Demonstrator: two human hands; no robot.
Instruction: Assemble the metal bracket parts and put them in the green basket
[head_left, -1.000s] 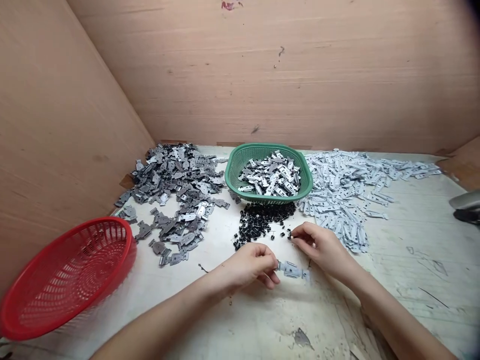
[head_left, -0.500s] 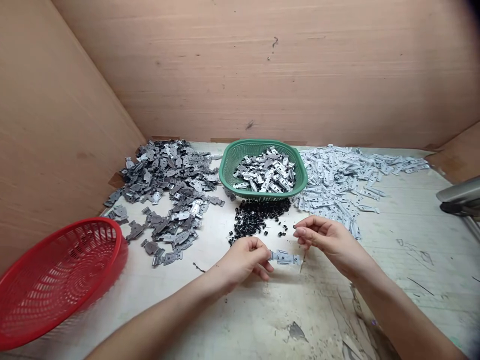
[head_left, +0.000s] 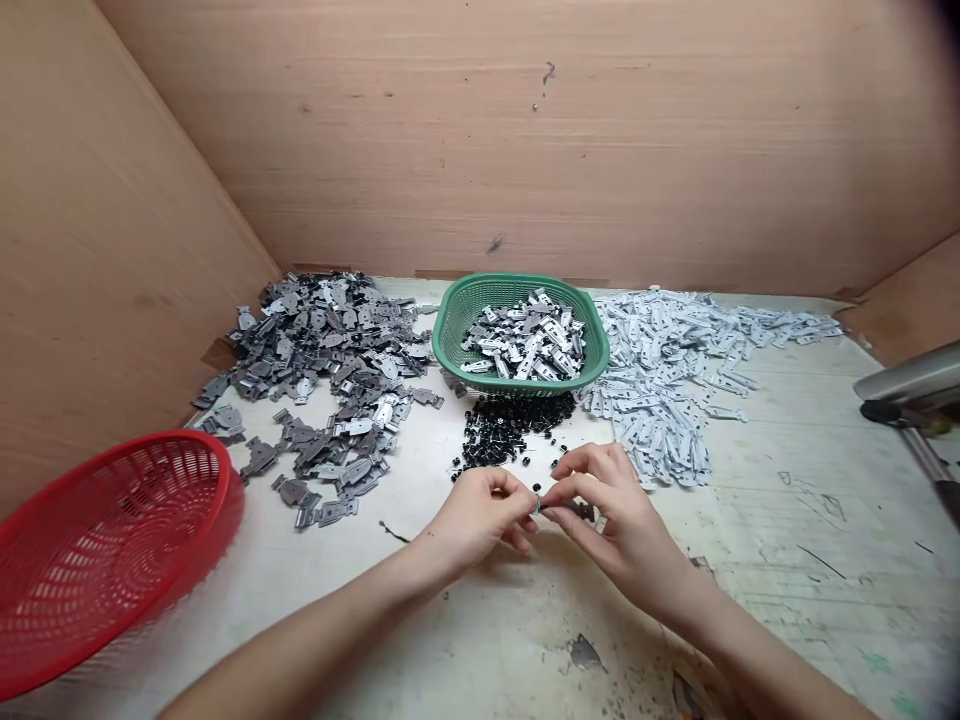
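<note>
One metal piece (head_left: 538, 505) | left hand (head_left: 487, 515) and right hand (head_left: 611, 515) both pinch it | black parts (head_left: 495, 432) lie heaped just beyond

One left hand (head_left: 480, 515) and one right hand (head_left: 611, 505) have one metal piece (head_left: 538, 506) between them. There is one red basket (head_left: 112, 545) and one green basket (head_left: 519, 384). Heaps number three: one of grey pieces (head_left: 330, 345), one of pale strips (head_left: 652, 370), one of black parts (head_left: 495, 432), each too crowded to count.

Both forearms (head_left: 319, 618) are bare; the fingers (head_left: 581, 487), too
</note>
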